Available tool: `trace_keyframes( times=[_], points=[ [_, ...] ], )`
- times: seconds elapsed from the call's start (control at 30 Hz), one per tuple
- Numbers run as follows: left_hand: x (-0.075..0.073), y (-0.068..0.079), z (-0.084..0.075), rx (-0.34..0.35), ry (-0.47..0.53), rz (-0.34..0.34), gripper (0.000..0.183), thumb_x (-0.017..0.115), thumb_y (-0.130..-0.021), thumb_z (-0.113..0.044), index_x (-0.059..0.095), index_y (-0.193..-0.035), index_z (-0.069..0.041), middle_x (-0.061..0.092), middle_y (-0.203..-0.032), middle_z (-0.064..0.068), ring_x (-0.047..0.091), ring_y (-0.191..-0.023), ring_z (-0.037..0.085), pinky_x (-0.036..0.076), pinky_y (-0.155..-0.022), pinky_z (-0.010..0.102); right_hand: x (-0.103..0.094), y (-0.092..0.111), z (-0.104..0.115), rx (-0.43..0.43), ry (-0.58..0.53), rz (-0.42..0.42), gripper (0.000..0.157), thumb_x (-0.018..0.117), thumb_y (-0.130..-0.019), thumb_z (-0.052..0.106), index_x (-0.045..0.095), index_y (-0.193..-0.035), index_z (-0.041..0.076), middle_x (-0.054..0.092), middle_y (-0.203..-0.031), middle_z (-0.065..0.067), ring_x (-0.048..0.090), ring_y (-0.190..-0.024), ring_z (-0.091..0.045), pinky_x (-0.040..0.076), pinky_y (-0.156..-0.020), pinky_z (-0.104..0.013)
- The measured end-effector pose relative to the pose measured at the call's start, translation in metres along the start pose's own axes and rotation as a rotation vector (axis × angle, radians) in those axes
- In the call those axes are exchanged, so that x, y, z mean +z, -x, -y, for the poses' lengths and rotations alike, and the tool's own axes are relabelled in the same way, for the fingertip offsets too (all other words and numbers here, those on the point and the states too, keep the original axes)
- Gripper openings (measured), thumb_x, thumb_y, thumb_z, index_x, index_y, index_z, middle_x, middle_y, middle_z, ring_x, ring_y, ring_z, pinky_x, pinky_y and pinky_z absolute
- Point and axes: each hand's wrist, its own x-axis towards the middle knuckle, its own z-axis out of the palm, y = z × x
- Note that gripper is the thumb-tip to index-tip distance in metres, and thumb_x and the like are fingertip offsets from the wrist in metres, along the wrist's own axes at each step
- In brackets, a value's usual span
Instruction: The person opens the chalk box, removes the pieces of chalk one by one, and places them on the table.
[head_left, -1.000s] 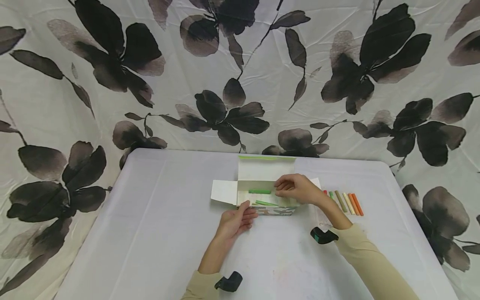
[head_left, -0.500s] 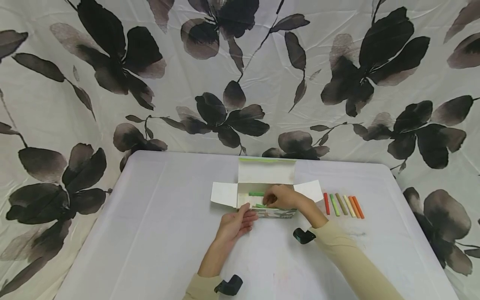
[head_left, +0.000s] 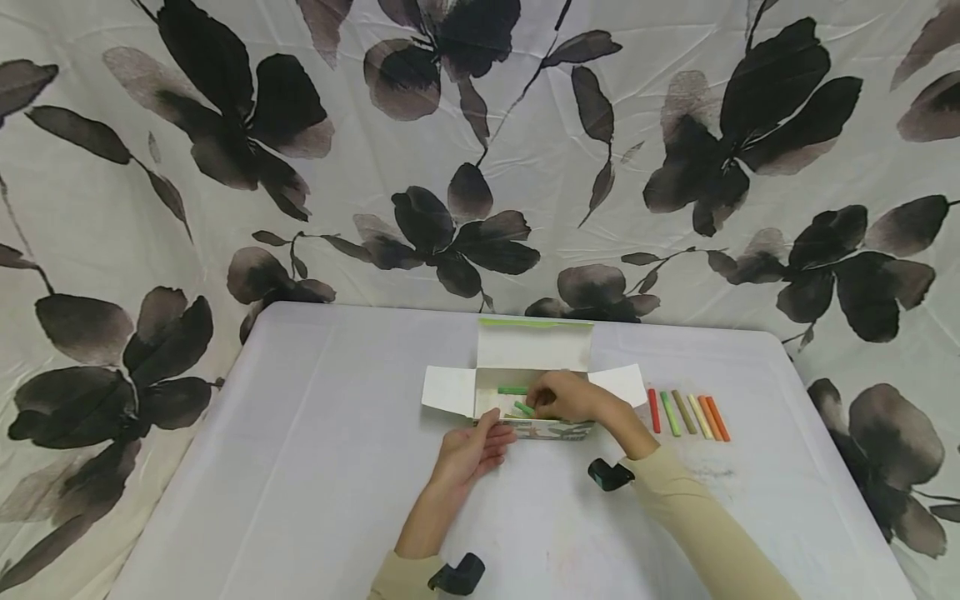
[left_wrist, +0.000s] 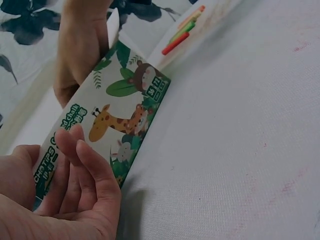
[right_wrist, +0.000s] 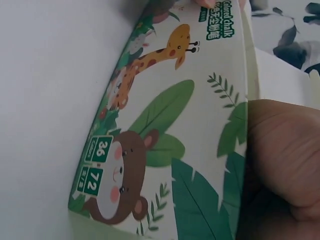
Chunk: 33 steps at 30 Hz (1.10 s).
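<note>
White chalk box, lid raised, on desk — left hand gripping its near wall. Right hand inside, fingers pinching a green chalk stick.

The white table carries a box against the left hand and chalks right of the right hand.

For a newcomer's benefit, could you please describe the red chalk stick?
On the white table, find the open chalk box. Just past its right flap lies a row of six chalk sticks. The red chalk stick is at the end nearest the box, the row's only red one.
</note>
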Motion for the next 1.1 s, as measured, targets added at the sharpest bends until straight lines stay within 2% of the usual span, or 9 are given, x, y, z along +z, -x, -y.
trace_keyframes(
  times=[0.2,0.43,0.53,0.67,0.77,0.9,1.0,1.1],
  points=[
    [-0.001,0.001,-0.002,0.000,-0.014,0.002,0.053,0.066,-0.101,-0.042,0.069,-0.114,0.008,0.078,-0.096,0.006,0.070,-0.079,0.009,0.056,-0.069,0.019,-0.007,0.009,-0.002,-0.032,-0.079,-0.112,0.009,0.074,-0.094,0.004,0.073,-0.101,-0.001,0.072,-0.090,-0.005,0.066,-0.081,-0.011,0.056,-0.076,-0.027],
    [0.000,0.002,-0.002,-0.002,-0.022,0.002,0.053,0.066,-0.101,-0.043,0.069,-0.114,0.007,0.077,-0.096,0.005,0.069,-0.078,0.009,0.055,-0.069,0.019,-0.017,0.026,-0.006,-0.002,-0.233,-0.223,0.024,0.074,-0.096,0.011,0.071,-0.113,-0.006,0.074,-0.099,-0.008,0.071,-0.090,-0.021,0.058,-0.080,-0.030],
    [0.000,0.002,-0.001,0.005,-0.021,0.012,0.053,0.066,-0.101,-0.044,0.069,-0.114,0.007,0.077,-0.096,0.005,0.068,-0.078,0.009,0.055,-0.069,0.019,-0.024,0.035,-0.011,0.028,-0.318,-0.258,0.027,0.072,-0.098,0.012,0.068,-0.117,-0.008,0.073,-0.101,-0.012,0.072,-0.090,-0.024,0.060,-0.082,-0.039],
    [0.000,0.003,-0.001,0.009,-0.020,0.018,0.053,0.066,-0.101,-0.044,0.069,-0.114,0.007,0.077,-0.095,0.005,0.067,-0.077,0.009,0.055,-0.069,0.019,-0.033,0.045,-0.015,0.099,-0.421,-0.297,0.030,0.071,-0.099,0.013,0.067,-0.121,-0.006,0.072,-0.106,-0.020,0.072,-0.091,-0.022,0.059,-0.085,-0.050],
    [0.000,0.004,-0.001,0.008,-0.018,0.017,0.053,0.066,-0.101,-0.043,0.069,-0.114,0.007,0.077,-0.094,0.005,0.067,-0.076,0.009,0.055,-0.069,0.019,-0.039,0.053,-0.017,0.155,-0.471,-0.335,0.031,0.072,-0.098,0.014,0.067,-0.123,-0.004,0.071,-0.110,-0.022,0.072,-0.094,-0.020,0.060,-0.085,-0.043],
    [0.000,0.003,-0.001,0.007,-0.017,0.010,0.052,0.067,-0.100,-0.043,0.069,-0.113,0.007,0.077,-0.093,0.005,0.068,-0.076,0.009,0.055,-0.068,0.019,-0.047,0.065,-0.021,0.203,-0.448,-0.382,0.036,0.074,-0.097,0.021,0.068,-0.124,-0.001,0.073,-0.112,-0.016,0.072,-0.099,-0.016,0.058,-0.086,-0.029],
    [0.000,0.003,-0.001,0.007,-0.020,0.005,0.052,0.067,-0.100,-0.043,0.069,-0.113,0.007,0.077,-0.093,0.005,0.068,-0.076,0.009,0.055,-0.068,0.019,-0.052,0.075,-0.024,0.229,-0.444,-0.398,0.039,0.074,-0.097,0.027,0.068,-0.126,0.001,0.073,-0.115,-0.014,0.071,-0.102,-0.013,0.056,-0.089,-0.026],
    [0.000,0.003,-0.001,0.007,-0.024,0.006,0.052,0.067,-0.100,-0.043,0.069,-0.113,0.008,0.077,-0.094,0.005,0.068,-0.076,0.009,0.056,-0.068,0.019,-0.058,0.084,-0.026,0.241,-0.489,-0.404,0.042,0.073,-0.099,0.027,0.065,-0.129,-0.001,0.071,-0.120,-0.018,0.071,-0.103,-0.013,0.057,-0.090,-0.029]
  ],
)
